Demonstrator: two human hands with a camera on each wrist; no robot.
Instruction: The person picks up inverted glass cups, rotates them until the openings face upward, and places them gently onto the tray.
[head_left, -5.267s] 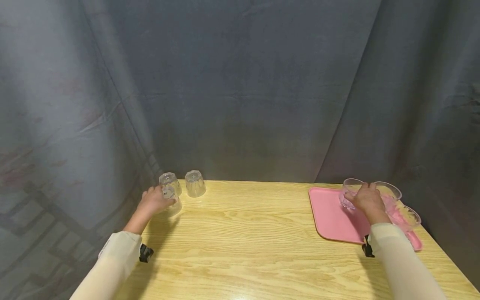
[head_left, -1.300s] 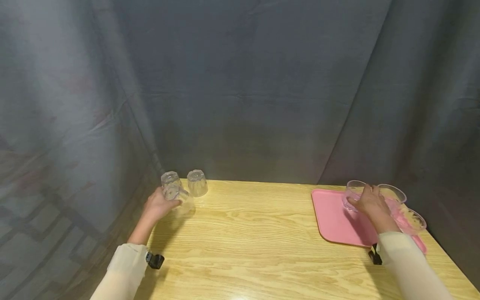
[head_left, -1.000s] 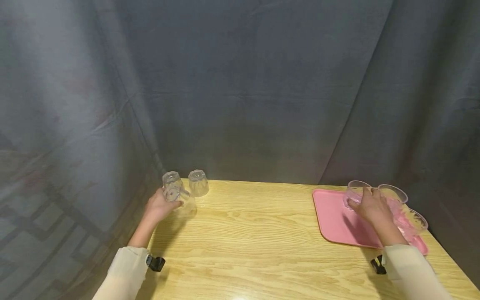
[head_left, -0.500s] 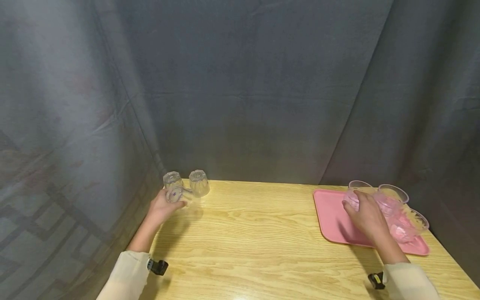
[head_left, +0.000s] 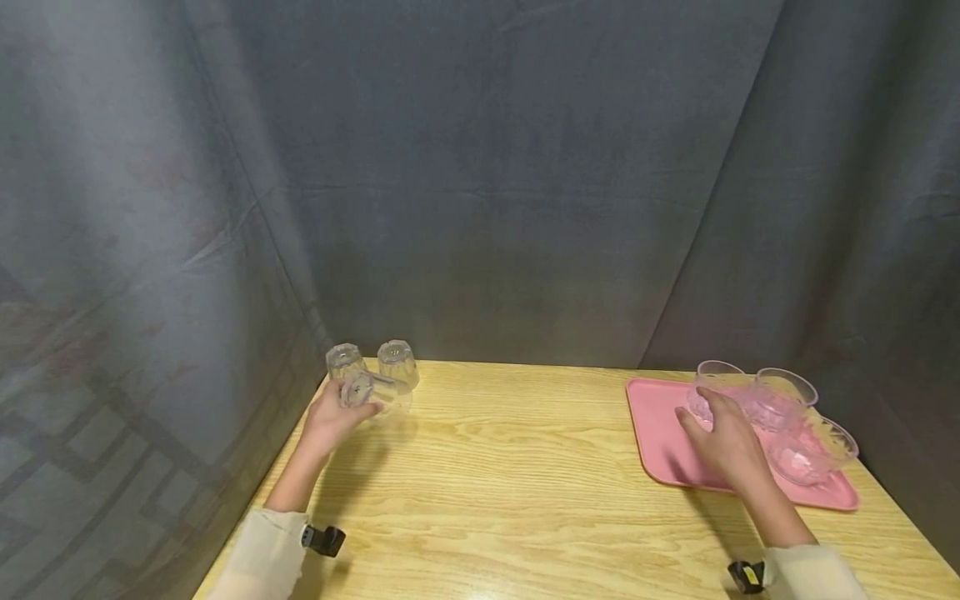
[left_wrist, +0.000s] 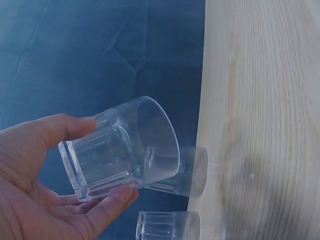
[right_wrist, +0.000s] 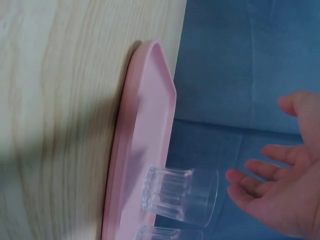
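Observation:
My left hand (head_left: 328, 423) grips a clear faceted tumbler (head_left: 381, 395) between thumb and fingers at its base end. In the left wrist view the tumbler (left_wrist: 131, 145) lies tipped on its side, its mouth pointing away from the palm. Two more tumblers, one nearer the left edge (head_left: 345, 358) and one beside it (head_left: 398, 364), stand upside down behind it. On the right, my right hand (head_left: 726, 442) hovers over a pink tray (head_left: 660, 457), fingers spread and holding nothing. In the right wrist view its fingertips are just off the rim of an upright tumbler (right_wrist: 182, 195).
Three clear tumblers stand upright on the tray, one at its back right (head_left: 783, 398) and one toward the front right (head_left: 813, 457). A grey curtain (head_left: 480, 192) hangs behind the wooden table (head_left: 510, 475) and along both sides.
My right hand has let go of the tray tumbler and drawn back toward me. My left hand has lifted its tumbler, tipped it onto its side and moved slightly right.

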